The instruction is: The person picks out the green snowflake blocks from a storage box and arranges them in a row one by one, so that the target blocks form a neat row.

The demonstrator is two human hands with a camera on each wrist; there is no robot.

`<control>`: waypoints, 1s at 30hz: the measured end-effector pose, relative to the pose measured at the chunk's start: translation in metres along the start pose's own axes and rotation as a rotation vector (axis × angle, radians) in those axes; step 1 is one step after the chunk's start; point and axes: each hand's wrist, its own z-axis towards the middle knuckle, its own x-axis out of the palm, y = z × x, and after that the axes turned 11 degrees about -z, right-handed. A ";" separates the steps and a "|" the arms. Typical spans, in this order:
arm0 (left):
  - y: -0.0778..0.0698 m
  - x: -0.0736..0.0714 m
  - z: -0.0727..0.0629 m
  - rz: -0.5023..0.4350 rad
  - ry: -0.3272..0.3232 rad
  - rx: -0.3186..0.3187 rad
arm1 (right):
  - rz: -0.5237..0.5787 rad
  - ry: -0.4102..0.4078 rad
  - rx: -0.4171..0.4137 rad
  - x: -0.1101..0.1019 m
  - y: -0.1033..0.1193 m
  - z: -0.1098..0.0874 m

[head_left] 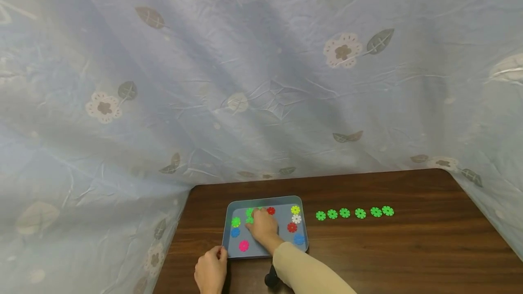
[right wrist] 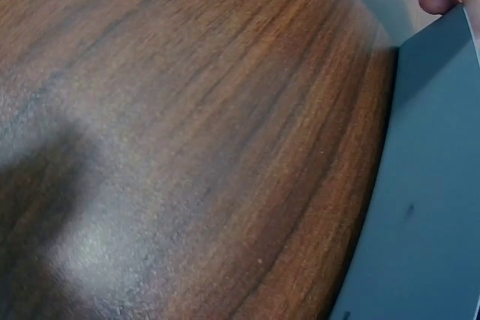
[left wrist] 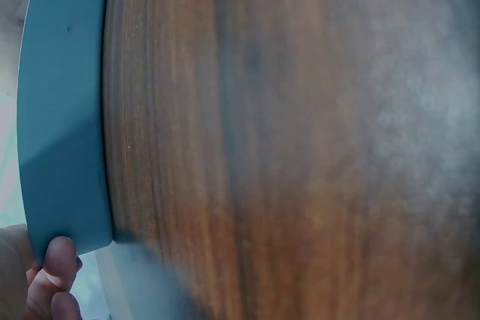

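Note:
A grey tray (head_left: 264, 202) lies on the table with flower-shaped plastic discs in several colours inside. At its near left corner my left hand (head_left: 211, 268) pinches the rim; the left wrist view shows the thumb and fingers (left wrist: 60, 260) at the end of the tray wall (left wrist: 64, 110). Over the tray's middle, my right hand (head_left: 264, 228) reaches down among green discs (head_left: 249, 212), its thumb apart from the fingers. The palm hides part of the tray. In the tray are also a pink disc (head_left: 244, 245), a red disc (head_left: 292, 227) and a white disc (head_left: 296, 218).
Right of the tray, several green discs (head_left: 345, 213) form a row on the brown wooden table (head_left: 388, 257). A small black object (head_left: 271, 279) stands at the tray's near side, partly behind the right sleeve. A patterned curtain (head_left: 261, 80) hangs behind and beside the table.

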 end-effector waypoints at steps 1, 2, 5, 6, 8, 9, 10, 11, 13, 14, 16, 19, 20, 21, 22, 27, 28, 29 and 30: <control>0.000 0.000 0.000 -0.001 0.000 -0.001 | 0.000 0.000 0.000 0.000 -0.001 0.000; 0.000 0.000 0.000 -0.003 0.002 -0.001 | 0.002 0.000 -0.001 0.000 -0.001 0.000; 0.001 0.001 0.000 -0.005 0.007 -0.002 | 0.021 -0.001 -0.004 0.000 -0.004 0.001; 0.001 0.002 0.000 -0.005 0.009 -0.003 | 0.037 -0.007 -0.007 -0.001 -0.005 0.001; 0.001 0.002 0.000 -0.004 0.011 -0.002 | 0.059 -0.011 -0.012 -0.004 -0.007 0.001; 0.001 0.002 0.000 -0.005 0.011 0.000 | 0.070 -0.015 -0.016 -0.005 -0.008 0.001; 0.001 0.001 0.000 -0.007 0.012 0.002 | 0.084 -0.020 -0.020 -0.006 -0.009 0.001; 0.001 0.000 0.000 -0.008 0.013 0.004 | 0.092 -0.030 -0.023 -0.008 -0.009 0.001; 0.001 0.000 0.000 -0.010 0.013 0.008 | 0.100 -0.050 -0.032 -0.010 -0.011 0.001; 0.001 -0.001 0.000 -0.010 0.013 0.009 | 0.105 -0.064 -0.040 -0.012 -0.012 0.001; 0.001 -0.002 0.000 -0.008 0.010 0.013 | 0.122 -0.082 -0.050 -0.016 -0.013 0.000; 0.002 -0.002 -0.001 -0.008 0.013 0.012 | 0.180 -0.104 -0.071 -0.025 -0.014 -0.002; 0.002 -0.002 -0.001 -0.010 0.016 0.015 | 0.208 -0.107 -0.074 -0.028 -0.015 -0.002; 0.001 -0.002 -0.001 -0.011 0.018 0.018 | 0.230 -0.113 -0.076 -0.031 -0.016 -0.003; 0.001 -0.002 0.000 -0.012 0.020 0.021 | 0.248 -0.119 -0.078 -0.033 -0.017 -0.003; -0.001 -0.004 0.001 -0.017 0.025 0.024 | 0.274 -0.146 -0.081 -0.047 -0.024 -0.003; -0.001 -0.004 0.001 -0.019 0.026 0.023 | 0.278 -0.149 -0.081 -0.050 -0.026 -0.004; -0.001 -0.005 0.001 -0.022 0.028 0.022 | 0.281 -0.155 -0.082 -0.054 -0.029 -0.005; -0.001 -0.005 0.001 -0.024 0.029 0.024 | 0.283 -0.163 -0.085 -0.058 -0.031 -0.005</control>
